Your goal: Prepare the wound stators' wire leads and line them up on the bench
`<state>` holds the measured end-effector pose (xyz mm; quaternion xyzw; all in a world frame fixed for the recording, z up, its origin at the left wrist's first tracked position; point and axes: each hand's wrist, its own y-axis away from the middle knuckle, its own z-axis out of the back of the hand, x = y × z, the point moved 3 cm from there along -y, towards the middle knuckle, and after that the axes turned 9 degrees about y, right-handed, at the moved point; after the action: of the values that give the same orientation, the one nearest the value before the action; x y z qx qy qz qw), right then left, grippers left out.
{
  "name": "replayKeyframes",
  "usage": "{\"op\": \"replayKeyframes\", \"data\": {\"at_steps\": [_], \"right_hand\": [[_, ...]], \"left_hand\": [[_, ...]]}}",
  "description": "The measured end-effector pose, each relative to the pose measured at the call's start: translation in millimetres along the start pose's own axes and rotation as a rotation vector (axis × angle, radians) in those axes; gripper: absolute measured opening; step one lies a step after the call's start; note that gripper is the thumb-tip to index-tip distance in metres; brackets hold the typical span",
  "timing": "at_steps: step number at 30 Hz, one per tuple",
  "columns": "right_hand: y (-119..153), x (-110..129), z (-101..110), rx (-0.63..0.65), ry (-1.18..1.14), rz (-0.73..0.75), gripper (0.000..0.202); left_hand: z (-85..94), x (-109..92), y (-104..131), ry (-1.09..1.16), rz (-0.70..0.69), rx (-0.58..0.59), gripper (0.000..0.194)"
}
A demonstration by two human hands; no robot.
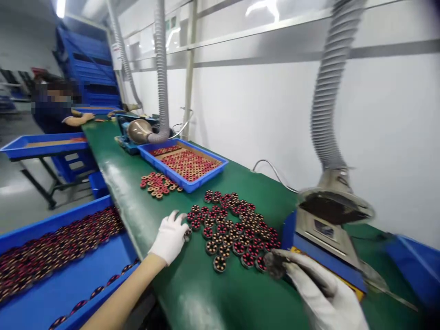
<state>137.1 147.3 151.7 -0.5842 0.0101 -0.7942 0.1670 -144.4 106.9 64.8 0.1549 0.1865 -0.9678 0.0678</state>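
Observation:
My left hand (169,239), in a white glove, is over the bench at the near-left edge of a spread of round motor stators (237,224). Its curled fingers are around a stator (188,233), which is partly hidden. The stators are dark rings with red or copper-coloured windings. At the right side of the spread, my gloved right hand (319,284) pinches a dark, blurred stator (274,264) between darkened fingertips. That stator is tilted, close to the base of a blue and grey machine (326,238).
A fume hood (335,201) on a ribbed duct hangs over the machine. Beyond the stators are red rings (160,184) and a blue tray (192,185) of similar rings. A large blue bin (113,247) of stators stands lower left. Another person (51,110) works farther along the green bench (192,293).

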Motion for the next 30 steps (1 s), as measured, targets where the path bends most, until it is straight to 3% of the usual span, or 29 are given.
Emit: {"op": "replayKeyframes", "data": {"at_steps": [4, 7, 9, 11, 13, 14, 16, 18, 22, 26, 30], "right_hand": [[-15.1, -0.6, 4.0, -0.1, -0.004, -0.071, 0.024], [-19.9, -2.0, 6.7, -0.048, -0.357, -0.082, 0.025], [-19.0, -1.3, 15.5, -0.042, -0.676, -0.083, 0.024], [-16.3, 0.5, 28.8, -0.073, -0.89, -0.084, 0.024], [-13.7, 3.0, 41.4, -0.078, -0.982, -0.083, 0.03], [-12.8, 4.2, 46.4, -0.076, -1.003, -0.078, 0.031], [-12.2, 6.1, 52.7, -0.075, -1.026, -0.059, 0.03], [-13.1, 7.0, 54.2, -0.085, -1.029, -0.031, 0.029], [-16.9, 5.9, 49.5, -0.069, -0.979, 0.035, 0.028], [-18.1, 3.5, 53.6, -0.066, -0.789, 0.067, 0.021], [-14.1, 11.3, 69.6, -0.056, -0.416, 0.257, 0.026]], "left_hand": [[29.0, -91.9, -17.4, 0.093, -0.346, -0.11, 0.014], [52.8, -166.4, -27.2, 0.25, -0.67, -0.309, 0.025], [58.9, -200.8, -32.6, 0.356, -0.734, -0.374, 0.032], [56.0, -220.9, -39.2, 0.53, -0.652, -0.339, 0.046], [45.7, -231.7, -46.3, 0.783, -0.528, -0.172, 0.066], [39.3, -235.6, -49.3, 0.916, -0.48, -0.056, 0.067], [30.9, -241.2, -53.6, 1.142, -0.471, 0.079, 0.047], [29.6, -242.5, -56.7, 1.216, -0.53, 0.024, 0.032], [34.3, -239.5, -56.9, 0.984, -0.686, -0.207, 0.032], [35.4, -235.2, -55.2, 0.912, -0.768, -0.183, 0.037], [38.9, -233.9, -51.7, 0.78, -0.875, -0.241, 0.039]]}}
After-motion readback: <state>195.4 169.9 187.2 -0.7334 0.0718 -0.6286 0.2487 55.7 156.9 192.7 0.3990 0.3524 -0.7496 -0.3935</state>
